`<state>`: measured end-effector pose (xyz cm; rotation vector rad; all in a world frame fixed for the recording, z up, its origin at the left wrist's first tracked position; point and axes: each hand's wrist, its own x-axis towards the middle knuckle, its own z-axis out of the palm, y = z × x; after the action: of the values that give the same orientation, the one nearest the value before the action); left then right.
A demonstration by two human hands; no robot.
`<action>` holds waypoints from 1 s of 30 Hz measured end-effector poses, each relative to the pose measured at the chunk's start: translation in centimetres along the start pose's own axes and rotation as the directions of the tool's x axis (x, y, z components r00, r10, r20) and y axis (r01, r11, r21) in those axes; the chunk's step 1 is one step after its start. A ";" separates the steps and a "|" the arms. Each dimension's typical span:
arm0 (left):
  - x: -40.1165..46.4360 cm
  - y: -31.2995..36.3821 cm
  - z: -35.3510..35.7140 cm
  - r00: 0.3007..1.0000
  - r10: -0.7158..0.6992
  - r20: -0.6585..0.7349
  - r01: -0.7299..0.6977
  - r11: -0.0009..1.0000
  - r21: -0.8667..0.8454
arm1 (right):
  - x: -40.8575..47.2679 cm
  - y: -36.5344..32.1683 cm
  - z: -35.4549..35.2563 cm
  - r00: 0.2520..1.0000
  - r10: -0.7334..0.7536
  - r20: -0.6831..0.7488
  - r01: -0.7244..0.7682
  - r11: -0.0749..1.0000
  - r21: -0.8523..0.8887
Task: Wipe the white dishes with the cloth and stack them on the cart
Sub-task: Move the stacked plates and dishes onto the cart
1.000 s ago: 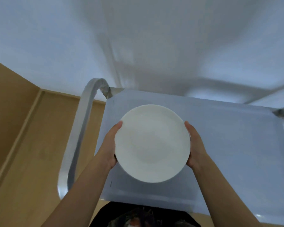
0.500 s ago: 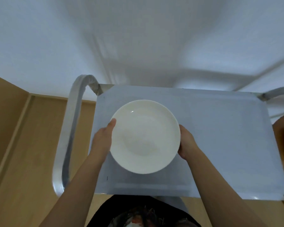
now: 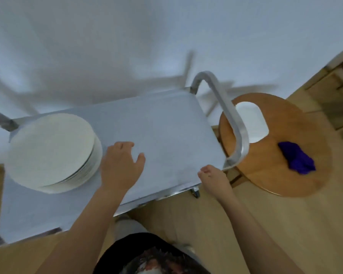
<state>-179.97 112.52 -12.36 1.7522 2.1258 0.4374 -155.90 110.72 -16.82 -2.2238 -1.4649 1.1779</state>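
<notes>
Dishes (image 3: 52, 153) formed a stack of round, matte white plates on the left part of the cart (image 3: 166, 131), a flat, pale grey metal top with rounded corners and a bent tubular handle (image 3: 229, 119) at its right end. Just right of the stack, the left hand (image 3: 121, 167) hovered palm down over the bare cart surface, its fingers loosely curled and slightly apart, the thumb spread away to the right; it held nothing, and whether it touched the metal could not be told. The right hand (image 3: 214, 177) lay at the cart's near right corner, wrist bent, fingers drawn together and curled downward, gripping nothing visible. Both forearms were bare and reached up from the lower edge of the view. Beyond the handle stood a round wooden stool (image 3: 297, 180) with a smooth, warm brown seat. On it lay one more white dish (image 3: 251, 121), rounded-rectangular in outline and partly hidden behind the handle, and, apart from it toward the near right, a crumpled deep blue cloth (image 3: 296, 160). The floor (image 3: 226, 224) showed light wood boards; the wall behind was plain and pale, blurred by motion.
</notes>
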 end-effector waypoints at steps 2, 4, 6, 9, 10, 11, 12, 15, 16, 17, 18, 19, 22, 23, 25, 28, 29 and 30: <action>-1.8 5.0 3.1 0.986 0.142 0.081 -0.145 0.989 0.021 | -0.8 3.9 -3.4 0.999 -0.025 -0.021 0.022 0.993 -0.120; -3.3 9.6 5.9 0.957 0.238 0.167 -0.248 0.968 0.041 | -1.3 7.0 -6.6 0.997 -0.049 -0.064 0.033 0.973 -0.230; -4.5 13.6 8.3 0.920 0.317 0.231 -0.337 0.940 0.053 | -1.6 9.4 -9.5 0.991 -0.057 -0.119 0.017 0.950 -0.312; -5.8 19.2 11.2 0.868 0.411 0.277 -0.441 0.896 0.054 | -1.1 12.1 -12.9 0.985 -0.038 -0.170 -0.024 0.937 -0.348; -6.1 20.8 12.0 0.850 0.442 0.287 -0.474 0.879 0.050 | -0.8 12.8 -13.9 0.984 -0.030 -0.177 -0.035 0.935 -0.353; -6.2 22.4 12.9 0.831 0.471 0.296 -0.505 0.862 0.047 | -0.3 13.6 -14.8 0.984 -0.021 -0.179 -0.045 0.933 -0.357; -6.1 23.8 13.6 0.814 0.494 0.306 -0.530 0.847 0.043 | 0.3 14.2 -15.7 0.984 -0.014 -0.179 -0.052 0.931 -0.361; -4.8 27.4 16.1 0.776 0.538 0.330 -0.576 0.817 0.022 | 2.6 16.1 -17.9 0.985 -0.016 -0.172 -0.049 0.929 -0.366; -4.1 28.5 17.1 0.767 0.546 0.337 -0.586 0.810 0.020 | 3.7 16.6 -18.5 0.986 -0.028 -0.167 -0.037 0.928 -0.370; -3.2 29.6 18.0 0.762 0.551 0.340 -0.592 0.806 0.022 | 4.9 17.1 -19.0 0.985 -0.040 -0.166 -0.025 0.928 -0.372; -2.2 30.6 19.0 0.757 0.557 0.342 -0.601 0.799 0.030 | 6.1 17.3 -19.6 0.985 -0.051 -0.165 -0.014 0.928 -0.372; -1.1 31.7 20.0 0.757 0.555 0.346 -0.602 0.797 0.038 | 7.4 17.6 -20.2 0.985 -0.062 -0.161 -0.003 0.928 -0.371; 1.8 34.3 22.2 0.784 0.499 0.369 -0.548 0.836 0.034 | 11.0 17.7 -21.8 0.992 -0.071 -0.106 0.028 0.932 -0.361; 2.5 35.0 22.8 0.794 0.478 0.375 -0.523 0.852 0.021 | 12.0 17.7 -22.4 0.992 -0.080 -0.101 0.038 0.930 -0.366; 3.6 36.1 24.0 0.802 0.451 0.391 -0.492 0.871 0.004 | 14.1 17.7 -23.7 0.984 -0.109 -0.137 0.048 0.921 -0.387; 4.9 37.2 25.5 0.815 0.402 0.417 -0.462 0.885 0.051 | 16.8 17.3 -25.5 0.983 -0.140 -0.119 0.076 0.899 -0.430; 5.3 37.4 25.9 0.824 0.378 0.422 -0.445 0.893 0.068 | 17.6 17.3 -25.9 0.984 -0.149 -0.097 0.091 0.891 -0.445; 5.8 37.7 26.2 0.836 0.352 0.421 -0.421 0.904 0.079 | 18.6 17.3 -26.4 0.984 -0.162 -0.076 0.110 0.883 -0.457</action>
<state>-136.15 125.66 -19.26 2.1620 1.5591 -0.0168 -121.94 124.33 -18.82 -2.3650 -1.9713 0.7035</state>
